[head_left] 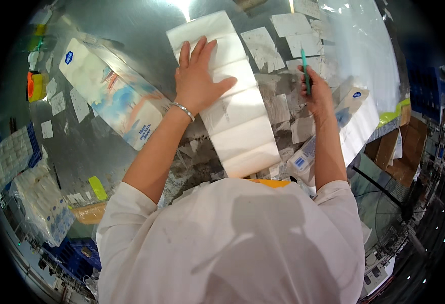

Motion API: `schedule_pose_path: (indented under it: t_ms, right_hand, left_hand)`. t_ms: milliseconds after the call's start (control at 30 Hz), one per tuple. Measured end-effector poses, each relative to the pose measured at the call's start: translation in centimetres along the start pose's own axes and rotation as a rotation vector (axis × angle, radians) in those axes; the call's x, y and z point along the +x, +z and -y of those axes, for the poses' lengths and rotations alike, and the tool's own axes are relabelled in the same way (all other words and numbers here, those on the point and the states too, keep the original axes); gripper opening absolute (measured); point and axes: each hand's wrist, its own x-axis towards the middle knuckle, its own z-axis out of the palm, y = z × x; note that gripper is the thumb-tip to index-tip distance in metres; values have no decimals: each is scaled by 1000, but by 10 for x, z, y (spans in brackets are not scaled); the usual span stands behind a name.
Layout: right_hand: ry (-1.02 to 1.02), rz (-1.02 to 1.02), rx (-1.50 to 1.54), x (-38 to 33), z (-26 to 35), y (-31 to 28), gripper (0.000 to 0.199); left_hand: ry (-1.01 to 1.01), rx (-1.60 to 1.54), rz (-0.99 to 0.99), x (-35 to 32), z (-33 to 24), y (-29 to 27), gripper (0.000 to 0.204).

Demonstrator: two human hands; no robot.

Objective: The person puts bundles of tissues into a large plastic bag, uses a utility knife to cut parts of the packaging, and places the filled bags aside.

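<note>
Long white stack of folded tissue packs lies mid steel table. Left hand flat on its upper part, fingers spread. Right hand, just right of stack, fingers clamped on thin green pen. Stack looks bare, unwrapped; printed plastic wrapper lies left of it w/ nothing in it.

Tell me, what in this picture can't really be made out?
Head view only:
- The near end of the white tissue stack is hidden by the person's white smock.
- Under the left hand, the stack's surface is covered by the palm.
- The lower part of the green pen is hidden inside the right hand.
- The orange tape dispenser at the left rim is bent and blurred by the fisheye.
</note>
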Motion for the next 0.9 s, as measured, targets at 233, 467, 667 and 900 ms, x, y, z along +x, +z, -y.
schedule_pose_path:
  t_ms: [233,467,667,900]
  right_hand:
    - [-943,-282,-1030,-10,-14,-1,36]
    - [-177,262,-249,-77,-78,81,52]
    - [-181,374,-388,-84,10,122,91]
    - [-853,-83,-1172,-20,79,198,85]
  left_hand:
    - [-102,-426,-474,-35,21,32,65]
    - [-726,-1588,51,-135,-16,35,65]
    - [-327,-1466,49,-95,-7,-19,64]
    - [-240,-258,-892,-55,93,-109,65]
